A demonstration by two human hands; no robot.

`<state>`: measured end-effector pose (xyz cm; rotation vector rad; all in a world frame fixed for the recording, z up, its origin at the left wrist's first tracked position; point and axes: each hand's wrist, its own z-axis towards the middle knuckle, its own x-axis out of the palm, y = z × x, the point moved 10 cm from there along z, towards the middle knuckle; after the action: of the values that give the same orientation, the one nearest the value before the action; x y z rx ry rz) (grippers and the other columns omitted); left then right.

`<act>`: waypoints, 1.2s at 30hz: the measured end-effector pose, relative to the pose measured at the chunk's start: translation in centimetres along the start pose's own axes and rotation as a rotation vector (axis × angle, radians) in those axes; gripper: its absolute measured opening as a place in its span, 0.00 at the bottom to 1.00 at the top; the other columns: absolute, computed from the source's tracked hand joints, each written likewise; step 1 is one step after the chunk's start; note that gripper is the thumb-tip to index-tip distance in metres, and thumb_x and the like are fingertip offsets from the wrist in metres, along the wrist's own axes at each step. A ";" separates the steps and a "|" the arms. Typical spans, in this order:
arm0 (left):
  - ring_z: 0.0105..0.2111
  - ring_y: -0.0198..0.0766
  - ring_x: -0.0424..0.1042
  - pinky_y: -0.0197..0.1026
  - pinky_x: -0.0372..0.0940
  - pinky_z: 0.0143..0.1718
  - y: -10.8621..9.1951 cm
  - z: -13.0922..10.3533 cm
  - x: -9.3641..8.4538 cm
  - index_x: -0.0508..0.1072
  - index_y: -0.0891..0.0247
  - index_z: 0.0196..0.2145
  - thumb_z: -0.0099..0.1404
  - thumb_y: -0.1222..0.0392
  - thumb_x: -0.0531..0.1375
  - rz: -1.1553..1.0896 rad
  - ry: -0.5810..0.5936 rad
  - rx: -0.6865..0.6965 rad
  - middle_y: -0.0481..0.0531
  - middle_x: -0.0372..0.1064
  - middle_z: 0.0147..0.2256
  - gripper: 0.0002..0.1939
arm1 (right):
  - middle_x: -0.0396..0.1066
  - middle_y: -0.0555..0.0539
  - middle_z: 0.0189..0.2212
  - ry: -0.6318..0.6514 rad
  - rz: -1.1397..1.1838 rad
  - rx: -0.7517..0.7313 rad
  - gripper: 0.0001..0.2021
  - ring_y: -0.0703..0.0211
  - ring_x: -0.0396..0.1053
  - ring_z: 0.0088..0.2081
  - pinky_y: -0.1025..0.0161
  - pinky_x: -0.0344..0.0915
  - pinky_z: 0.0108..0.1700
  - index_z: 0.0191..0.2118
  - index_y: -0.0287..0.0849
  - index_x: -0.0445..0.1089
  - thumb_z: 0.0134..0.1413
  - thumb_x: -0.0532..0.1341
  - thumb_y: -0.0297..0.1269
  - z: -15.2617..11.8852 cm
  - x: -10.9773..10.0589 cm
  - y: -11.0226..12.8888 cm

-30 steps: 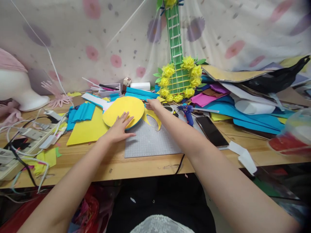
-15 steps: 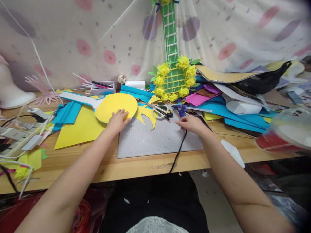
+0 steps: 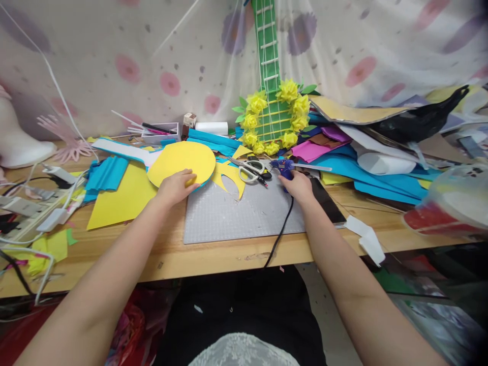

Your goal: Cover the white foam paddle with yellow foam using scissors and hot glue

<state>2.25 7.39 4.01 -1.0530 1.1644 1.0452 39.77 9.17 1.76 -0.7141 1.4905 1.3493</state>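
Observation:
My left hand (image 3: 176,188) rests on the lower edge of a yellow paper disc (image 3: 183,160) with blue edging, fingers stretched over its surface. A long white strip edged in blue (image 3: 122,147) extends from the disc's left side. My right hand (image 3: 297,187) is closed around the handle of a blue hot glue gun (image 3: 282,165), partly hiding it; a black cord hangs below. Between my hands, white-handled scissors (image 3: 251,172) lie by a cut yellow paper scrap (image 3: 231,178) on the grey cutting mat (image 3: 236,218).
A green paper guitar with yellow flowers (image 3: 272,114) stands against the curtain. Coloured sheets (image 3: 385,175) pile up at right, near a clear tub (image 3: 450,203). A dark phone-like slab (image 3: 328,201) lies beside my right wrist. Plugs and cables (image 3: 46,195) crowd the left.
My right hand has moved up onto the glue gun's handle. My left hand has slid down and left toward the disc's lower edge. The view has shifted slightly.

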 end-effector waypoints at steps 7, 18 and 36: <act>0.61 0.43 0.56 0.39 0.52 0.59 0.4 -0.5 0.0 0.69 0.56 0.53 0.59 0.46 0.56 -0.101 0.075 0.097 0.48 0.58 0.60 0.26 | 0.73 0.39 0.40 -0.146 0.458 0.016 0.21 0.53 0.71 0.39 0.58 0.65 0.40 0.48 0.38 0.66 0.51 0.57 0.45 -0.2 -1.2 -0.2; 0.59 0.44 0.59 0.40 0.52 0.59 2.6 0.2 0.2 0.74 0.52 0.48 0.53 0.43 0.60 -0.378 0.065 0.083 0.44 0.64 0.56 0.25 | 0.69 0.48 0.23 0.511 0.866 -0.338 0.16 0.70 0.56 0.19 0.68 0.54 0.22 0.31 0.39 0.68 0.48 0.62 0.49 -5.5 2.6 13.8; 0.59 0.46 0.58 0.44 0.49 0.61 2.3 -0.2 0.1 0.73 0.59 0.50 0.50 0.34 0.58 -0.467 0.110 0.105 0.53 0.63 0.57 0.36 | 0.75 0.47 0.38 0.398 0.637 -0.572 0.20 0.57 0.69 0.39 0.63 0.62 0.41 0.44 0.43 0.73 0.48 0.62 0.51 -9.0 6.4 18.0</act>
<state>-0.05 7.69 3.70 -1.2344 0.9815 0.5600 18.94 5.53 2.30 -0.9447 1.7373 2.2782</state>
